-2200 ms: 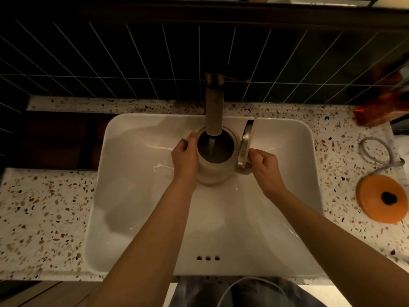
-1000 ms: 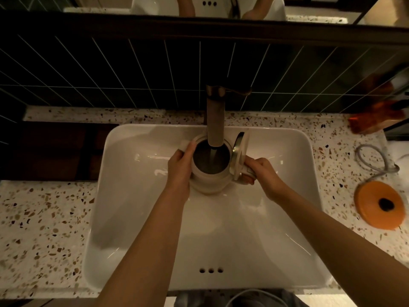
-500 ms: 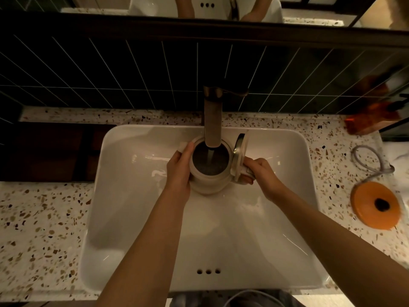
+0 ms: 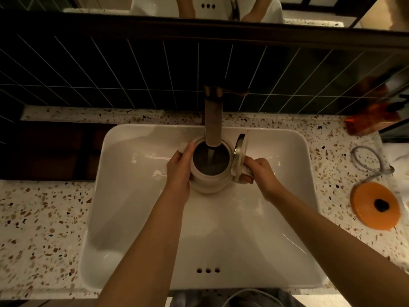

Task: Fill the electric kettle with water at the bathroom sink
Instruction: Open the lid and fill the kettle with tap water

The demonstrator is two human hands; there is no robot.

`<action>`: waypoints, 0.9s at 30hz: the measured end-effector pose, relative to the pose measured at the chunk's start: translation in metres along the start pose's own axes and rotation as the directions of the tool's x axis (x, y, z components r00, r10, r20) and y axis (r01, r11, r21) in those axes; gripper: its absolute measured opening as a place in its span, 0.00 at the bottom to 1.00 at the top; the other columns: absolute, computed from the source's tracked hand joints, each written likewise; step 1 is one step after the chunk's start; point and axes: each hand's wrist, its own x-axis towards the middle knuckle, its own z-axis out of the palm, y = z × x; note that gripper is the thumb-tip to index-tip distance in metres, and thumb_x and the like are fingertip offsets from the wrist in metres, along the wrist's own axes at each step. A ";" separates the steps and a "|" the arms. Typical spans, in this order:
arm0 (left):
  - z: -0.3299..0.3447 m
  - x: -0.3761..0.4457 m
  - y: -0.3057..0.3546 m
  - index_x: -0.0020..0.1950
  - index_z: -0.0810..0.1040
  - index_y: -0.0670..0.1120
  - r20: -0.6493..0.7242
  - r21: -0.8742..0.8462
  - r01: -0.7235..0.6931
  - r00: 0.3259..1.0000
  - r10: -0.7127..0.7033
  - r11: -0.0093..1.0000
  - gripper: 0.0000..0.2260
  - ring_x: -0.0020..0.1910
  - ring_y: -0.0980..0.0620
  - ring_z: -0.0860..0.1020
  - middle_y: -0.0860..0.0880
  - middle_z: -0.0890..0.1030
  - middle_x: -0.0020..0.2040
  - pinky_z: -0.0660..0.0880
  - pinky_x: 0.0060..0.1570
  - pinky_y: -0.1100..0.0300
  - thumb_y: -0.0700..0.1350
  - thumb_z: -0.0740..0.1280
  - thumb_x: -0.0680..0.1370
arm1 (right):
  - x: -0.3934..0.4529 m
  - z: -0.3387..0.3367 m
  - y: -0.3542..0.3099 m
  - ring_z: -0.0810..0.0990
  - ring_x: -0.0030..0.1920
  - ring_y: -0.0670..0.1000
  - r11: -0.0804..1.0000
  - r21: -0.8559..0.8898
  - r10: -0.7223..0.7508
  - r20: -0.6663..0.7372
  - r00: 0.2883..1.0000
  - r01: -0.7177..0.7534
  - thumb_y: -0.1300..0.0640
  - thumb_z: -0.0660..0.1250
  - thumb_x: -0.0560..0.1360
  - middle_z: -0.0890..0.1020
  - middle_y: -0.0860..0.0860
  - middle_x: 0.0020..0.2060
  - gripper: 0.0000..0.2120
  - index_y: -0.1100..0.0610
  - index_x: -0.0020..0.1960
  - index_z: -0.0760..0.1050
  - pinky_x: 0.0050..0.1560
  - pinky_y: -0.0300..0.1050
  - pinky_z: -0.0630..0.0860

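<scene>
A white electric kettle (image 4: 210, 181) stands inside the white sink basin (image 4: 141, 218), directly under the brass faucet spout (image 4: 213, 120). Its lid (image 4: 240, 156) is flipped up on the right side. A stream of water (image 4: 211, 156) falls from the spout into the kettle's dark opening. My left hand (image 4: 180, 171) wraps around the kettle's left side near the spout lip. My right hand (image 4: 261, 173) grips the kettle's handle on the right, below the raised lid.
An orange kettle base (image 4: 375, 206) with a grey cord (image 4: 371, 161) lies on the terrazzo counter (image 4: 39, 218) at the right. An orange bottle (image 4: 371, 120) stands at the back right. Dark tiles (image 4: 110, 69) and a mirror rise behind the sink.
The kettle stays under the running faucet with both hands on it. My right hand shifted from beside the lid onto the handle. The view tilted slightly.
</scene>
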 end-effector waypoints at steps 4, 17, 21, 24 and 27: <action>0.000 0.000 0.001 0.59 0.81 0.47 -0.004 -0.003 -0.003 1.000 0.003 1.000 0.15 0.56 0.49 0.82 0.46 0.85 0.55 0.78 0.57 0.53 0.52 0.70 0.76 | 0.003 0.000 0.000 0.67 0.25 0.53 1.000 -0.020 0.008 -0.022 1.000 -0.009 0.50 0.61 0.78 0.70 0.59 0.23 0.28 0.58 0.21 0.67 0.34 0.39 0.68; -0.001 -0.001 0.003 0.50 0.82 0.50 0.005 0.013 -0.002 1.000 0.002 1.000 0.07 0.53 0.49 0.83 0.47 0.85 0.52 0.78 0.53 0.55 0.51 0.70 0.76 | 0.005 0.001 -0.002 0.68 0.20 0.46 0.999 -0.027 0.019 -0.035 0.999 -0.020 0.54 0.60 0.79 0.70 0.51 0.17 0.28 0.57 0.21 0.68 0.29 0.33 0.69; -0.002 -0.001 0.004 0.55 0.81 0.48 0.010 -0.003 -0.001 1.000 0.001 1.000 0.10 0.54 0.50 0.82 0.46 0.85 0.54 0.78 0.51 0.56 0.51 0.70 0.76 | 0.005 0.001 -0.005 0.68 0.23 0.50 1.000 -0.027 0.007 -0.007 1.000 -0.007 0.53 0.60 0.79 0.69 0.53 0.18 0.28 0.56 0.20 0.67 0.32 0.39 0.69; -0.001 -0.003 0.004 0.57 0.81 0.47 0.011 -0.009 -0.002 1.000 0.002 1.000 0.13 0.52 0.51 0.83 0.47 0.85 0.53 0.78 0.47 0.58 0.51 0.70 0.76 | 0.004 0.001 -0.006 0.67 0.24 0.53 0.999 -0.036 -0.005 -0.006 1.000 0.005 0.53 0.60 0.78 0.68 0.53 0.18 0.30 0.52 0.17 0.66 0.34 0.43 0.67; -0.001 -0.004 0.004 0.55 0.81 0.46 0.010 -0.017 0.003 1.000 -0.003 1.000 0.11 0.52 0.50 0.83 0.46 0.85 0.53 0.78 0.50 0.57 0.51 0.70 0.76 | 0.004 0.001 -0.008 0.68 0.23 0.49 0.999 -0.046 0.007 -0.002 1.000 -0.007 0.53 0.60 0.79 0.69 0.50 0.17 0.32 0.51 0.15 0.67 0.33 0.39 0.68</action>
